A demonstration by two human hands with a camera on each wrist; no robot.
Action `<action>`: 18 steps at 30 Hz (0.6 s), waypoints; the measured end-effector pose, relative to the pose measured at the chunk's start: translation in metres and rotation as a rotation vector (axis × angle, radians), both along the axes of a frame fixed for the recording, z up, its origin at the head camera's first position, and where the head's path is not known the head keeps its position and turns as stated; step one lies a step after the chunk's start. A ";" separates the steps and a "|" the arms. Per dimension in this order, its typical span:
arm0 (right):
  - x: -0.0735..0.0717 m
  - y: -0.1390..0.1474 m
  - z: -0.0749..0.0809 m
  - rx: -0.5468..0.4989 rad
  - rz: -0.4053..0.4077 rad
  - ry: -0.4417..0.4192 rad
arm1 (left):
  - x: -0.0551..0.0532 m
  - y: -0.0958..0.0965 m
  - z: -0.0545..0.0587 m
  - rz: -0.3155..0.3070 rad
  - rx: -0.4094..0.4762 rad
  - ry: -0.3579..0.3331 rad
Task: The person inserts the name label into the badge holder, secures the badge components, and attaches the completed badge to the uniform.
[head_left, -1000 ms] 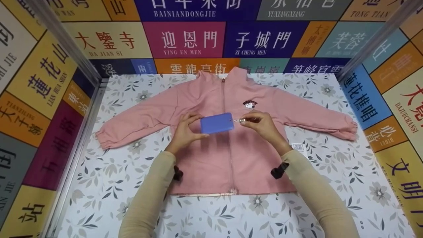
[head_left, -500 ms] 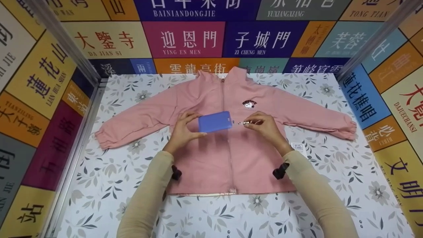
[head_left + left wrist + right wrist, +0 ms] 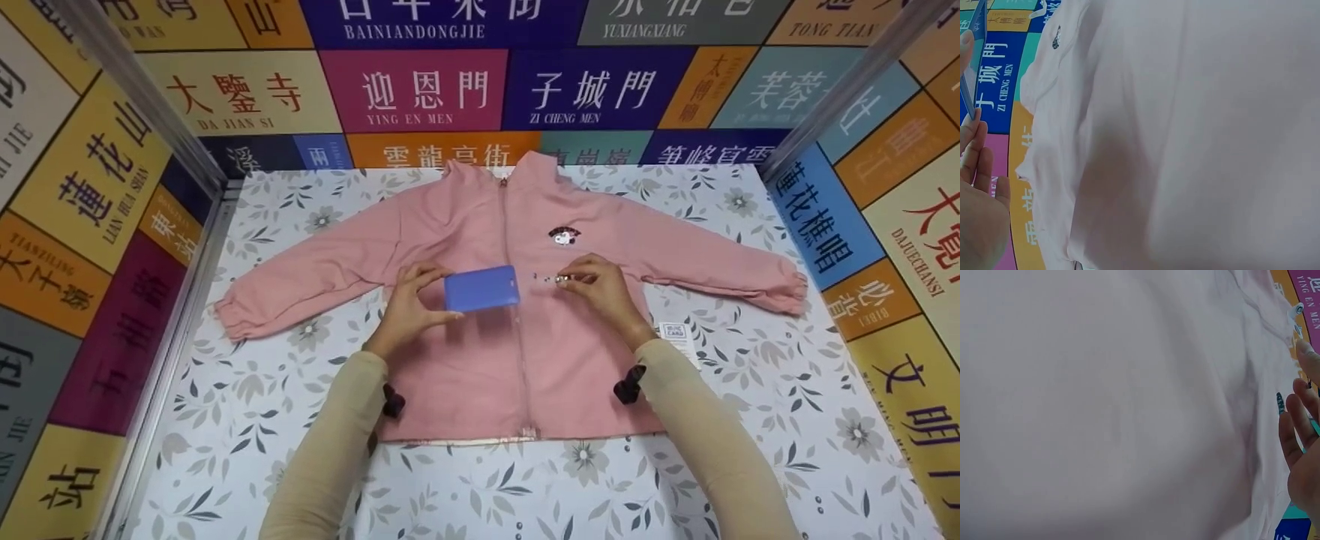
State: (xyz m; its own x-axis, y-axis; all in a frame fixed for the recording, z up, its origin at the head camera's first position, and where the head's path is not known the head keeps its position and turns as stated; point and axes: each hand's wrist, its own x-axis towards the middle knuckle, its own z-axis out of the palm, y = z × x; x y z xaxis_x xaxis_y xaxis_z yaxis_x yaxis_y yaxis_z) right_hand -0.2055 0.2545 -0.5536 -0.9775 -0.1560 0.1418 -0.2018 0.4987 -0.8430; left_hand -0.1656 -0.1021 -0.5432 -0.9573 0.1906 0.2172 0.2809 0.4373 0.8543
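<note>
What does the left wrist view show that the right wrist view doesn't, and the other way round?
Only left wrist: the left hand gripping the blue card holder, seen nearly edge-on.
Only right wrist: the right hand, with a small round stud just beyond its thumb.
Both: the pink jacket, its dark chest patch and the lettered backdrop.
</note>
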 end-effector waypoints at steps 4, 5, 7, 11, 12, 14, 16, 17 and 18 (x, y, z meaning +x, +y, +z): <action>-0.002 0.001 -0.006 0.047 -0.020 0.003 | 0.002 0.001 -0.003 -0.003 0.005 0.009; -0.003 0.001 -0.007 0.061 -0.025 0.002 | 0.002 0.001 -0.003 -0.006 0.007 0.013; -0.003 0.002 -0.010 0.086 -0.029 0.012 | 0.002 0.002 -0.004 -0.014 0.008 0.020; -0.005 0.002 -0.014 0.103 -0.030 0.025 | 0.003 0.003 -0.005 -0.019 0.010 0.033; -0.005 0.002 -0.015 0.103 -0.029 0.028 | 0.004 0.003 -0.005 -0.019 0.008 0.036; -0.006 0.002 -0.016 0.103 -0.027 0.024 | 0.004 0.004 -0.006 -0.020 0.010 0.040; -0.006 0.003 -0.017 0.106 -0.027 0.013 | 0.005 0.004 -0.006 -0.021 0.007 0.042; -0.006 0.003 -0.018 0.108 -0.027 0.007 | 0.005 0.005 -0.006 -0.020 0.004 0.041; -0.006 0.003 -0.018 0.110 -0.026 0.003 | 0.005 0.005 -0.006 -0.022 0.005 0.037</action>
State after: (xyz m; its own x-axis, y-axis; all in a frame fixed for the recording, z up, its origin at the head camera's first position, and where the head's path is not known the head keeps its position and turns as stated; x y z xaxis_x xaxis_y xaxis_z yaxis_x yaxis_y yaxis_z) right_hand -0.2120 0.2579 -0.5718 -0.9811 -0.1451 0.1279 -0.1897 0.5933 -0.7823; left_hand -0.1607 -0.0966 -0.5492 -0.9441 0.2104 0.2537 0.3221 0.4260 0.8455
